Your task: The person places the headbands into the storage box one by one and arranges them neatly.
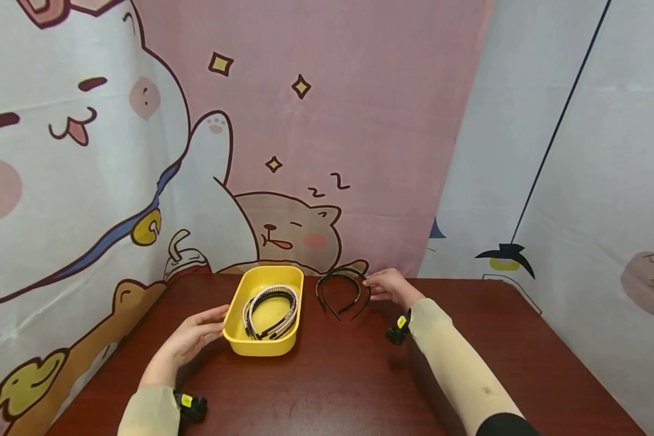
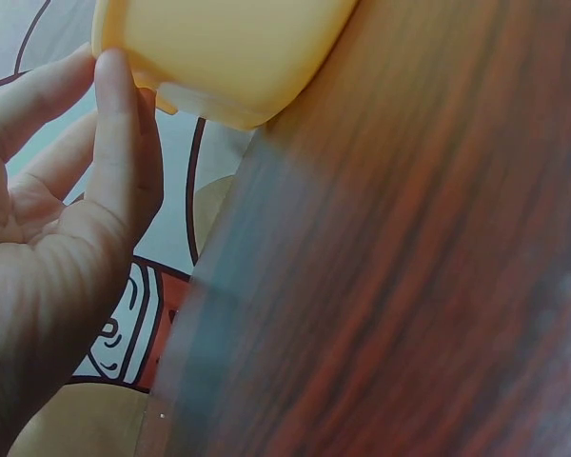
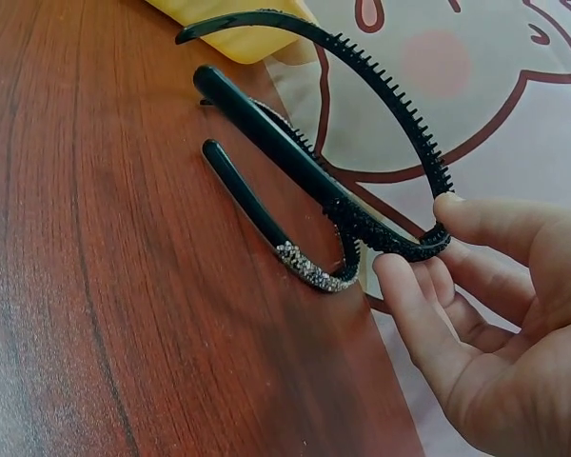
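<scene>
My right hand [image 1: 389,286] pinches a black headband with comb teeth [image 3: 390,100] near the top of its arch, between thumb and fingertips in the right wrist view. Close beside it is a second, smaller black headband [image 3: 238,190] with a glittering stone-covered stretch. On the left, my left hand [image 1: 193,333] holds the rim of a yellow plastic basket [image 1: 234,315], thumb and fingertips meeting at its edge in the left wrist view. Inside the basket lie several headbands [image 1: 294,303], pale pink, white and black, overlapping one another.
The dark red-brown wooden table [image 1: 332,387] carries everything. A cloth with cartoon animals [image 1: 305,236] hangs right behind its back edge, with more printed cloth [image 1: 594,242] on the right. Each wrist wears a small black camera [image 1: 193,407].
</scene>
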`<state>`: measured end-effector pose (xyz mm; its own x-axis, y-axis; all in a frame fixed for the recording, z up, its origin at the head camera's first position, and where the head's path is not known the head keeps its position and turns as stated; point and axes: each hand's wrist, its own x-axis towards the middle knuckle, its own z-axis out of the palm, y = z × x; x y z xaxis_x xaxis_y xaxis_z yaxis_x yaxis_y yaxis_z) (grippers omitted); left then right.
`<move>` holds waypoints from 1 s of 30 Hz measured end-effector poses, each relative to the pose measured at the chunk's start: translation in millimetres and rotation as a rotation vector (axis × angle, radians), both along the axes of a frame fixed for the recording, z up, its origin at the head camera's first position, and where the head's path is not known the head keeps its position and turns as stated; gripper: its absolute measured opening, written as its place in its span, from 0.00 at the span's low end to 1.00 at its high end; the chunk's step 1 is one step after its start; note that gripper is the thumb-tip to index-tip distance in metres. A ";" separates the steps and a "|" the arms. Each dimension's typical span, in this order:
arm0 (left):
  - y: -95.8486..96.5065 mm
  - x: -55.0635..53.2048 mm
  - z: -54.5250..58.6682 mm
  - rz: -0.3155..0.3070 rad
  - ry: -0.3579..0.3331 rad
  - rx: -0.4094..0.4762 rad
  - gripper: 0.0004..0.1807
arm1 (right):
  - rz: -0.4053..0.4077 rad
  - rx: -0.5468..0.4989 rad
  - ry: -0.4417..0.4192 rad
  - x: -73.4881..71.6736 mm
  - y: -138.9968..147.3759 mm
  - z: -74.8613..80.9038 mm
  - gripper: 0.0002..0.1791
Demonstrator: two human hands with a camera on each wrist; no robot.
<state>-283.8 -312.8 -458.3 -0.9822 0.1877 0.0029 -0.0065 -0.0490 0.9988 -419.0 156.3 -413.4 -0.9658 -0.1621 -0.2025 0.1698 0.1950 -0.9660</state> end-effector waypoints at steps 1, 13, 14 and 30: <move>0.2 0.3 -0.3 0.001 -0.003 0.000 0.35 | 0.002 0.001 0.002 0.5 -0.6 -0.1 0.21; -0.1 2.0 -0.7 -0.010 -0.004 -0.005 0.34 | 0.026 -0.014 0.010 0.2 -9.2 3.1 0.18; -0.1 2.1 -0.5 -0.012 -0.003 -0.006 0.34 | 0.028 -0.017 0.011 0.2 -10.3 4.1 0.18; -1.5 1.2 2.0 -0.021 0.013 -0.001 0.35 | 0.031 0.000 0.023 0.2 -30.0 16.8 0.20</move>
